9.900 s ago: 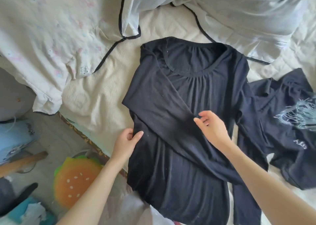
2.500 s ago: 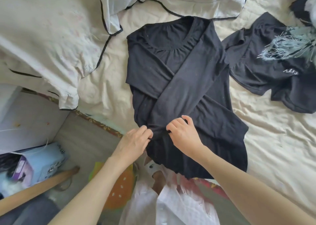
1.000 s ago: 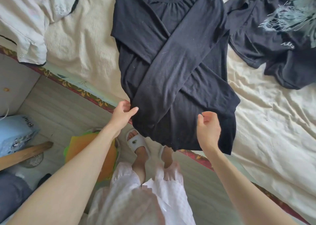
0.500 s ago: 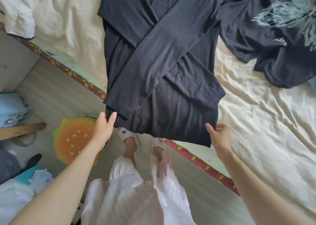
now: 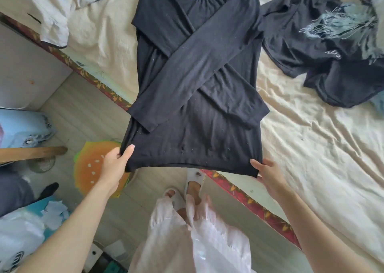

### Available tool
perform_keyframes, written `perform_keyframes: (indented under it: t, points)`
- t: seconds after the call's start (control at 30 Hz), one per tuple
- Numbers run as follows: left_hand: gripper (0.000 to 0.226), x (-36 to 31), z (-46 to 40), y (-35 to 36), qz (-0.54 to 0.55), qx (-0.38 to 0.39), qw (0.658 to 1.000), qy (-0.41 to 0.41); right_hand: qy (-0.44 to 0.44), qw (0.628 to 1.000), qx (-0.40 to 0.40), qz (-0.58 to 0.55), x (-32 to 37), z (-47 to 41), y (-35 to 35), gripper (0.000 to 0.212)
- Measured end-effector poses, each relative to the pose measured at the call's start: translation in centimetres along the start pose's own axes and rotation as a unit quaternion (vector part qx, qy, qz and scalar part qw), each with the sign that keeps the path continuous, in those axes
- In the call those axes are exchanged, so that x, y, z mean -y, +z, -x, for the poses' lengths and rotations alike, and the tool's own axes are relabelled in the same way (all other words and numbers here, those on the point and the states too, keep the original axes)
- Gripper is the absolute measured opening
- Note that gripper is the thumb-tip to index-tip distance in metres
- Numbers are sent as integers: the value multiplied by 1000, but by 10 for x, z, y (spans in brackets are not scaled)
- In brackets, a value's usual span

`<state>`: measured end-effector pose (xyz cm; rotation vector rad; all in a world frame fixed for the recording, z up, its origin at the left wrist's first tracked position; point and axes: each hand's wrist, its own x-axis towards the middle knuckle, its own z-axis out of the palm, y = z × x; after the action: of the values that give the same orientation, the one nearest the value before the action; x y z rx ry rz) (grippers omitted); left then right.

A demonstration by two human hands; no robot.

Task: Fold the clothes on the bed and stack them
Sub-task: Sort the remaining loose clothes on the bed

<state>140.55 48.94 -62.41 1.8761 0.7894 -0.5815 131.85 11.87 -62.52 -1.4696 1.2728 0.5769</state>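
Hem up, ready for the fold

The top (image 5: 195, 81) lies on the bed (image 5: 311, 144), sleeves crossed, its hem lifted off the edge. The left hand (image 5: 115, 166) pinches one hem corner, the right hand (image 5: 268, 173) holds the other. I'd keep both corners level and taut, carry the hem to the neckline, and smooth it flat so the sleeves don't slip.

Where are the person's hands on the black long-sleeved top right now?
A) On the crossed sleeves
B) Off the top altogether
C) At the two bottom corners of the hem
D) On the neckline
C: the left hand and the right hand each hold a bottom corner of the black top, below its crossed sleeves.
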Motion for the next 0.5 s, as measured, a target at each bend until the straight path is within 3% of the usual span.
perform_keyframes:
  t: [0.2,0.3,0.5]
  points:
    - [19,2,19,-14,81,-44,996,-21,-27,995,-91,-40,-4,15,-11,34]
    - [25,2,30,-15,130,-49,989,-45,-31,991,-116,-62,-10,26,-14,20]
    - [40,12,44,-21,159,-18,982,-99,-29,988,-146,-45,-33,48,-15,19]
